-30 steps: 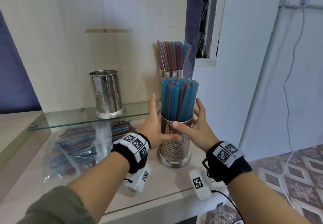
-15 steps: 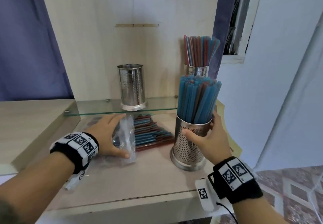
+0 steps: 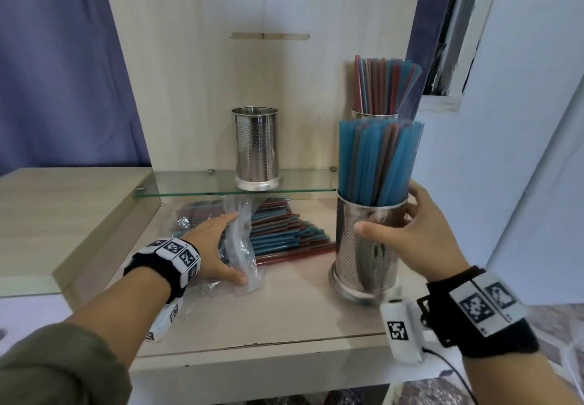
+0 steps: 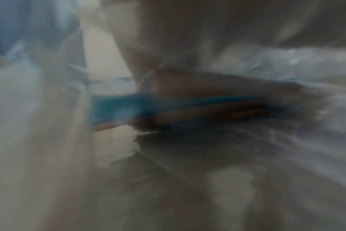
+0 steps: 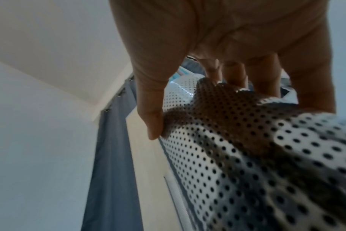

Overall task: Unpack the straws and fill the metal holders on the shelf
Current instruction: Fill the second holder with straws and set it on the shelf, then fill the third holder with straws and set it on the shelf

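My right hand (image 3: 387, 215) grips a perforated metal holder (image 3: 363, 259) packed with blue straws (image 3: 379, 164); it stands on the wooden counter. In the right wrist view the thumb and fingers wrap the holder (image 5: 247, 156). My left hand (image 3: 237, 246) holds the bunched mouth of a clear plastic bag (image 3: 245, 230) between thumb and fingers. Blue and red straws (image 3: 284, 230) stick out of the bag under the glass shelf (image 3: 189, 185). An empty metal holder (image 3: 256, 148) stands on the shelf. The left wrist view is blurred, showing only fingers (image 4: 207, 84) over blue straws (image 4: 124, 106).
A second filled holder with red and blue straws (image 3: 384, 85) stands behind the one I grip. A wooden back panel (image 3: 268, 72) closes the shelf, a raised wooden ledge (image 3: 72, 202) sits left, and a white wall (image 3: 521, 151) stands right.
My left hand left the filled holder and moved left onto the plastic bag, where it now holds the bag's mouth. The right hand stays on the holder, and my view has swung left.
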Demonstrator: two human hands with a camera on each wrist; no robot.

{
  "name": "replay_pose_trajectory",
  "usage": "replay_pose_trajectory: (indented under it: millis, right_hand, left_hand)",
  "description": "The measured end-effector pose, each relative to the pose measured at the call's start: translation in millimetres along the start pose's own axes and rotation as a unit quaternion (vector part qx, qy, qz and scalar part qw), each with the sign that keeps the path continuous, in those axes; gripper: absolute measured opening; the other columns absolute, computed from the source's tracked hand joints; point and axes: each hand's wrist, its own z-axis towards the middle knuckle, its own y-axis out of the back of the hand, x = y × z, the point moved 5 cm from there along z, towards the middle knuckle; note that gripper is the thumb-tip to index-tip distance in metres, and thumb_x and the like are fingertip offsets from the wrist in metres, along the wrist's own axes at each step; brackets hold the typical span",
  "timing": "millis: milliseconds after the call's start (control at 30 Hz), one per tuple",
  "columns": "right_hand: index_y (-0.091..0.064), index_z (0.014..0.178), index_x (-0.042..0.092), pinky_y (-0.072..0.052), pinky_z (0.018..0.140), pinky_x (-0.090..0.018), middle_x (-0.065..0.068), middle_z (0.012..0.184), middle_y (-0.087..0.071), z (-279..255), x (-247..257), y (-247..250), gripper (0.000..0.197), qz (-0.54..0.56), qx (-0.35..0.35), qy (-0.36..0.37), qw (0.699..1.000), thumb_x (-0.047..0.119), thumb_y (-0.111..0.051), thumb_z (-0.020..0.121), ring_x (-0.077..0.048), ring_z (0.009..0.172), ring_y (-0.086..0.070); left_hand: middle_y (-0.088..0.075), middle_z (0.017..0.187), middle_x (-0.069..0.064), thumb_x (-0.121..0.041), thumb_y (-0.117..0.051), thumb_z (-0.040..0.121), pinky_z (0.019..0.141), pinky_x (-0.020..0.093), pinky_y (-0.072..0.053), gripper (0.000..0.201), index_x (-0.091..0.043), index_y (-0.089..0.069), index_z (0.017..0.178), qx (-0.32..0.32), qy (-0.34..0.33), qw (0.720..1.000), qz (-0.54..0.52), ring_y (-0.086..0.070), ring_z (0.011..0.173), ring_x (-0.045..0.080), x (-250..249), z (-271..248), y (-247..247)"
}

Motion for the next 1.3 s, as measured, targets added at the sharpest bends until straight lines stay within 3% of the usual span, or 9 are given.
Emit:
replay_pose_trajectory:
  millis: [167, 300, 367, 533, 900, 1067, 1133, 1233, 1300]
  right_hand:
    - [-0.046, 0.134, 0.026, -0.049, 0.086, -0.018, 0.017, 0.106, -0.066, 45.1, 74.0, 2.3, 0.093, -0.014, 0.01, 0.097, 0.995, 0.035, -0.093, 0.054, 0.009, 0.09, -0.062]
    - [-0.038, 0.141, 0.022, -0.051, 0.093, -0.028, 0.008, 0.107, -0.066, 109.9, 89.1, -29.2, 0.108, -0.064, 0.001, 0.129, 0.99, 0.048, -0.092, 0.051, -0.005, 0.099, -0.063]
    - [-0.036, 0.142, 0.023, -0.05, 0.097, -0.032, 0.008, 0.113, -0.065, 137.8, 76.0, -51.1, 0.113, -0.085, 0.01, 0.115, 0.99, 0.053, -0.09, 0.048, -0.01, 0.105, -0.062]
    - [-0.022, 0.15, 0.02, -0.039, 0.101, -0.024, 0.006, 0.132, -0.054, 170.0, 42.6, -78.0, 0.111, -0.068, -0.011, 0.04, 0.997, 0.046, -0.087, 0.064, -0.013, 0.118, -0.053]
    - [-0.002, 0.155, 0.018, -0.034, 0.11, -0.038, -0.011, 0.153, -0.038, 200.7, 21.0, -97.0, 0.112, -0.061, 0.007, -0.042, 0.997, 0.049, -0.076, 0.077, -0.028, 0.137, -0.041]
    - [0.01, 0.155, 0.02, -0.043, 0.103, -0.042, -0.015, 0.151, -0.04, 188.7, 30.6, -96.1, 0.113, -0.083, 0.004, -0.064, 0.994, 0.054, -0.07, 0.082, -0.032, 0.126, -0.052]
    - [0.013, 0.154, 0.02, -0.048, 0.095, -0.046, -0.019, 0.145, -0.045, 174.3, 39.5, -95.9, 0.108, -0.082, -0.071, -0.068, 0.992, 0.061, -0.059, 0.085, -0.034, 0.111, -0.061]
    - [-0.015, 0.153, 0.015, -0.043, 0.095, -0.043, -0.017, 0.137, -0.049, 140.3, 60.8, -102.9, 0.086, -0.132, -0.213, 0.089, 0.964, 0.059, -0.05, 0.089, -0.031, 0.118, -0.054]
    - [-0.032, 0.147, 0.012, -0.044, 0.101, -0.04, -0.01, 0.135, -0.054, 125.3, 77.1, -125.1, 0.072, -0.147, -0.146, 0.222, 0.953, 0.049, -0.055, 0.089, -0.023, 0.121, -0.052]
  left_hand:
    - [-0.022, 0.158, -0.003, -0.086, -0.073, 0.019, 0.115, 0.039, -0.029, 0.158, -0.032, -0.006, 0.151, -0.016, 0.0, 0.999, -0.034, -0.029, 0.142, 0.018, 2.7, 0.8, -1.2]
    - [-0.028, 0.156, -0.001, -0.065, -0.088, 0.031, 0.111, 0.032, -0.033, 0.149, -0.031, -0.008, 0.152, -0.006, 0.008, 0.995, -0.096, -0.038, 0.136, 0.02, 7.3, -4.2, 3.1]
    - [-0.028, 0.156, 0.0, -0.055, -0.091, 0.039, 0.108, 0.03, -0.032, 0.143, -0.029, -0.007, 0.153, 0.004, 0.013, 0.994, -0.109, -0.039, 0.136, 0.022, 7.6, -6.2, 4.2]
    - [-0.026, 0.157, 0.0, -0.052, -0.092, 0.042, 0.109, 0.03, -0.031, 0.142, -0.029, -0.007, 0.153, 0.004, 0.018, 0.993, -0.113, -0.038, 0.137, 0.022, 6.8, -5.4, 4.5]
    - [-0.026, 0.157, -0.001, -0.055, -0.091, 0.039, 0.11, 0.029, -0.029, 0.142, -0.029, -0.009, 0.153, -0.001, 0.014, 0.991, -0.133, -0.036, 0.138, 0.021, 11.7, -1.2, 2.0]
    - [-0.027, 0.156, -0.002, -0.056, -0.091, 0.038, 0.109, 0.029, -0.031, 0.143, -0.031, -0.009, 0.152, -0.001, 0.015, 0.991, -0.136, -0.038, 0.137, 0.021, 13.2, -0.6, 1.3]
    - [-0.027, 0.157, -0.002, -0.058, -0.091, 0.038, 0.109, 0.03, -0.031, 0.143, -0.031, -0.009, 0.152, 0.001, 0.013, 0.991, -0.135, -0.038, 0.137, 0.021, 12.9, -0.5, 1.7]
    - [-0.026, 0.157, -0.003, -0.057, -0.091, 0.038, 0.108, 0.029, -0.031, 0.142, -0.031, -0.009, 0.152, 0.001, 0.01, 0.991, -0.136, -0.037, 0.137, 0.02, 13.6, 0.0, 1.4]
    - [-0.026, 0.157, -0.004, -0.059, -0.091, 0.037, 0.108, 0.028, -0.031, 0.143, -0.032, -0.009, 0.152, 0.004, 0.008, 0.99, -0.138, -0.038, 0.137, 0.02, 14.8, 0.7, 0.2]
